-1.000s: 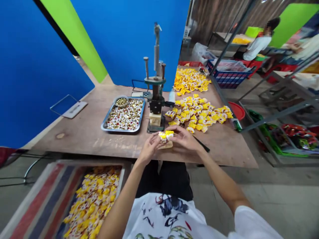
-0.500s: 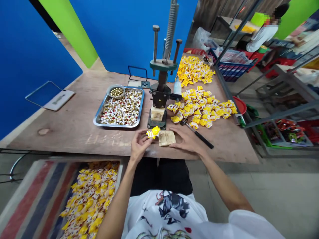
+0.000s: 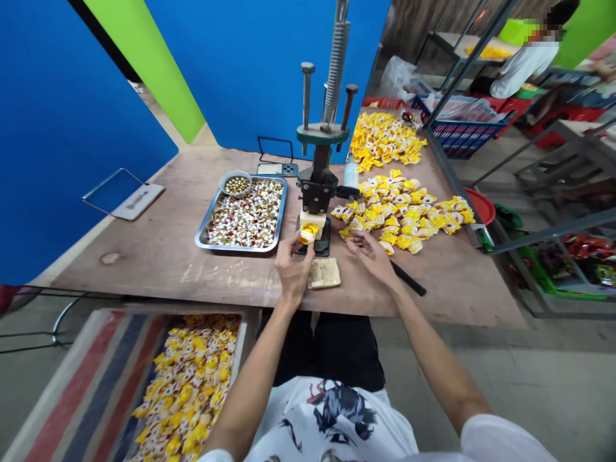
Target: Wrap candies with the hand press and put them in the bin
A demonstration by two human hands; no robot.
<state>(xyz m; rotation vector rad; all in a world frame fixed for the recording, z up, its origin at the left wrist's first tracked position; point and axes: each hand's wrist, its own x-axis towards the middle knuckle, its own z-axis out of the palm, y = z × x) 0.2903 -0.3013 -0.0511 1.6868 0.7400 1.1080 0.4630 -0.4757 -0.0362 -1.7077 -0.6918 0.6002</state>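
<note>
My left hand (image 3: 293,266) grips a yellow-and-white foil packet (image 3: 308,233) and holds it against the pale block (image 3: 312,221) under the hand press (image 3: 317,186). My right hand (image 3: 370,253) hovers over the wooden table (image 3: 144,263) with loosely curled fingers and holds nothing. It is nearest to a large pile of yellow packets (image 3: 402,212) and a black-handled tool (image 3: 408,278). A beige pad (image 3: 323,273) lies between my hands, just in front of the press base (image 3: 320,247).
A steel tray (image 3: 206,234) of small white-and-red wrapped pieces stands left of the press, with a bowl of gold pieces (image 3: 237,185) at its far corner. Another yellow pile (image 3: 385,141) lies farther back. A bin of yellow packets (image 3: 187,385) sits by my lap. A co-worker (image 3: 524,64) sits far right.
The packet has gone from between my hands over the pad to the press block, held by my left hand. My right hand has moved away from it, and the view has shifted slightly.
</note>
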